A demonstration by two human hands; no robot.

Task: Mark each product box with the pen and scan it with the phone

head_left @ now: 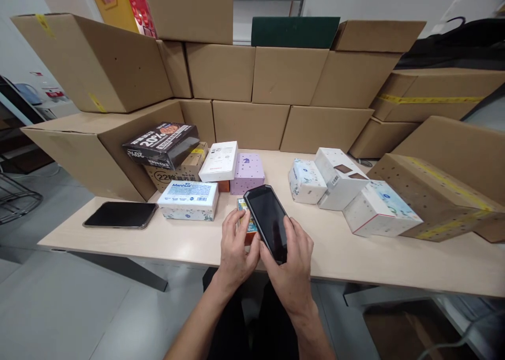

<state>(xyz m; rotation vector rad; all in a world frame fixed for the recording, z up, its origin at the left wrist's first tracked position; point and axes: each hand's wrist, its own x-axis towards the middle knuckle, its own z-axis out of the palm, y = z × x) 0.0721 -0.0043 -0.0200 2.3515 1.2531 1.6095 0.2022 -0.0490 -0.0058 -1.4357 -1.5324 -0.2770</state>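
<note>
My right hand [292,265] grips a black rugged smartphone [268,218] by its lower sides, tilted with its dark screen facing up. Close beside it, my left hand [239,249] is closed on a small colourful box [250,224] with an orange-red lower side. Part of that box is hidden behind the phone and my fingers. Just beyond my hands stands a lilac box [248,171] with dark dots. A white and blue tissue pack [189,201] marked "Manhua" lies to the left.
Another phone [120,215] lies at the table's left. A black box [163,143] and a white box [219,161] rest on other boxes. To the right are a floral tissue box [306,181] and several more cartons. Stacked cardboard boxes [250,126] wall off the table's back [284,165].
</note>
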